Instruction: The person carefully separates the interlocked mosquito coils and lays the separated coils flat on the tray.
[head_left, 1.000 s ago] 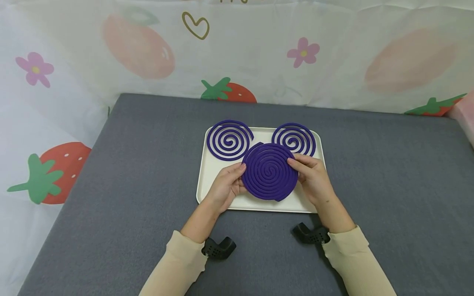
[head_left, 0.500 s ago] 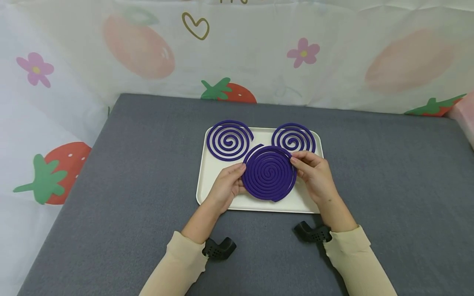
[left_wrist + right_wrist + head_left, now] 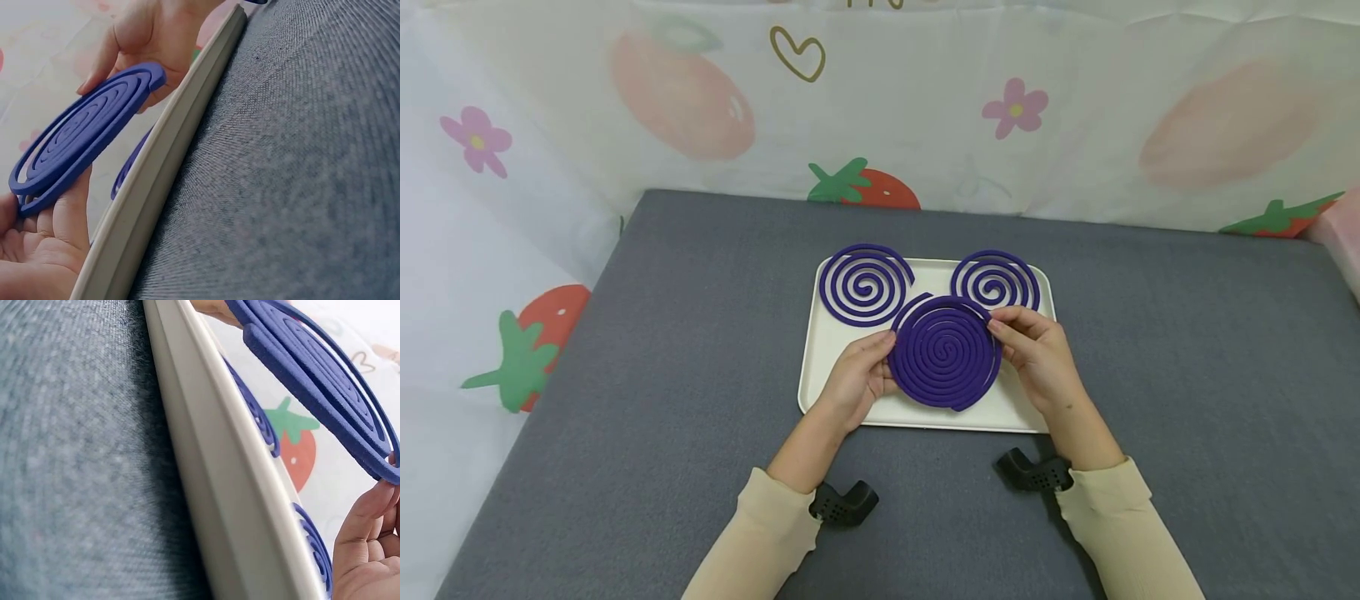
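Note:
Two purple mosquito coils, nested into a nearly solid disc (image 3: 946, 354), are held tilted above a white tray (image 3: 820, 367). My left hand (image 3: 856, 377) pinches the disc's left edge, thumb on top and fingers underneath. At the upper right edge my right hand (image 3: 1036, 350) pinches the outer turn between thumb and fingers. A narrow gap shows along the disc's upper rim, also visible in the left wrist view on the nested coils (image 3: 75, 134). In the right wrist view, the nested coils (image 3: 319, 381) show two layers slightly apart at the edge.
Two single, open-spaced mosquito coils lie at the tray's back: a left coil (image 3: 865, 285) and a right coil (image 3: 994, 279), both overlapping the far rim. Grey cloth (image 3: 700, 333) covers the table. A printed curtain (image 3: 925, 100) hangs behind it.
My right hand has shifted slightly right and up with the outer turn. A gap has opened at the disc's upper rim, where the turns lay close together. My left hand has hardly moved.

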`<state>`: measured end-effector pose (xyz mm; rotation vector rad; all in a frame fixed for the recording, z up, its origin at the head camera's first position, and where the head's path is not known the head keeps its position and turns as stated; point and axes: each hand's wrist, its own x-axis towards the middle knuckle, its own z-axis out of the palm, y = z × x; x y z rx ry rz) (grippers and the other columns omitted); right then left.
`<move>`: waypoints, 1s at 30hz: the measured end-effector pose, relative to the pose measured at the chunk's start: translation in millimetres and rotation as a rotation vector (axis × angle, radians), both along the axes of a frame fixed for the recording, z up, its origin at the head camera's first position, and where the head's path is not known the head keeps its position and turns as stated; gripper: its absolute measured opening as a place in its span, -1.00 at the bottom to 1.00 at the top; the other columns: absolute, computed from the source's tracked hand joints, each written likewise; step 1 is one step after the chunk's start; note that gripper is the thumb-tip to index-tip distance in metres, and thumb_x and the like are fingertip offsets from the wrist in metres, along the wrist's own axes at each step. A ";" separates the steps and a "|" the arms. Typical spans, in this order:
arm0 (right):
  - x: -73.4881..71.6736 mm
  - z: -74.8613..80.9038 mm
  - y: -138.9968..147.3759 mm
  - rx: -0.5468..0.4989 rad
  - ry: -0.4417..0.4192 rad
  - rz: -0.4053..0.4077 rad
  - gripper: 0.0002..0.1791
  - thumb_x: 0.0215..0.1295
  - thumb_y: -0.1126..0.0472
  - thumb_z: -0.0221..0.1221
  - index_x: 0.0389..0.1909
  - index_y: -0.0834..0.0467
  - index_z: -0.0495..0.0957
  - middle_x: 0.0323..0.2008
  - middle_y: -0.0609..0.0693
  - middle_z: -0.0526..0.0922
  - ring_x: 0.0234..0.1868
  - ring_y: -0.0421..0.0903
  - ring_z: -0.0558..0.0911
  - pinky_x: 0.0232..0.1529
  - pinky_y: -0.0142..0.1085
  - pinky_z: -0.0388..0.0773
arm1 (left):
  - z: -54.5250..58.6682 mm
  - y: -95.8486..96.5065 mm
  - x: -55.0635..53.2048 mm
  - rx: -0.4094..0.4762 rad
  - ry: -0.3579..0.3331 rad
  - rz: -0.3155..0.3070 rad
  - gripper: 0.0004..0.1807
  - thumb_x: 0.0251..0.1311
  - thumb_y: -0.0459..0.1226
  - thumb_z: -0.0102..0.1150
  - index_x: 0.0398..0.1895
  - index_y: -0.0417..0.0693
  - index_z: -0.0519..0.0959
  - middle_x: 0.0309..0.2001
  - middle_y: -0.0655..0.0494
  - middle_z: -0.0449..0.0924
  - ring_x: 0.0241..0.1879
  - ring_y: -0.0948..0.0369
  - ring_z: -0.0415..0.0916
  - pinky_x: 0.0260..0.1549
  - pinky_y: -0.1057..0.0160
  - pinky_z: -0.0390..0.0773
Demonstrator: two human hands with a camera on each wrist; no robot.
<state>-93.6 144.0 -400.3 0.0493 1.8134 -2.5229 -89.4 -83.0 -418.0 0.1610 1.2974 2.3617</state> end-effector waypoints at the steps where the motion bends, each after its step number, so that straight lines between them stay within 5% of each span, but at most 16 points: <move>1: 0.0 0.2 0.1 0.000 -0.002 0.001 -0.85 0.19 0.37 0.25 -0.46 0.05 0.64 -0.45 -0.11 0.57 -0.39 -0.28 0.52 -0.38 -0.50 0.50 | 0.3 0.0 0.1 -0.011 0.004 0.000 -0.68 0.48 -0.33 -0.37 -0.10 -0.35 0.42 -0.39 0.15 0.65 -0.37 0.30 0.62 -0.37 0.31 0.62; 9: 0.0 2.5 0.5 -0.006 -0.021 0.004 -0.88 0.17 0.35 0.27 -0.46 0.06 0.65 -0.45 -0.10 0.58 -0.41 -0.29 0.52 -0.39 -0.50 0.50 | 0.8 0.7 0.5 -0.051 0.033 -0.013 -0.55 0.49 -0.31 -0.38 0.12 -0.65 0.23 -0.34 0.14 0.64 -0.32 0.29 0.62 -0.33 0.31 0.62; 30: 0.4 3.7 1.7 0.026 -0.051 0.028 -0.81 0.25 0.38 0.18 -0.45 0.03 0.63 -0.44 -0.11 0.57 -0.42 -0.28 0.51 -0.43 -0.48 0.49 | 2.7 0.0 0.5 -0.048 0.033 -0.016 -0.53 0.49 -0.30 -0.38 0.18 -0.63 0.19 -0.33 0.17 0.65 -0.32 0.31 0.61 -0.33 0.32 0.61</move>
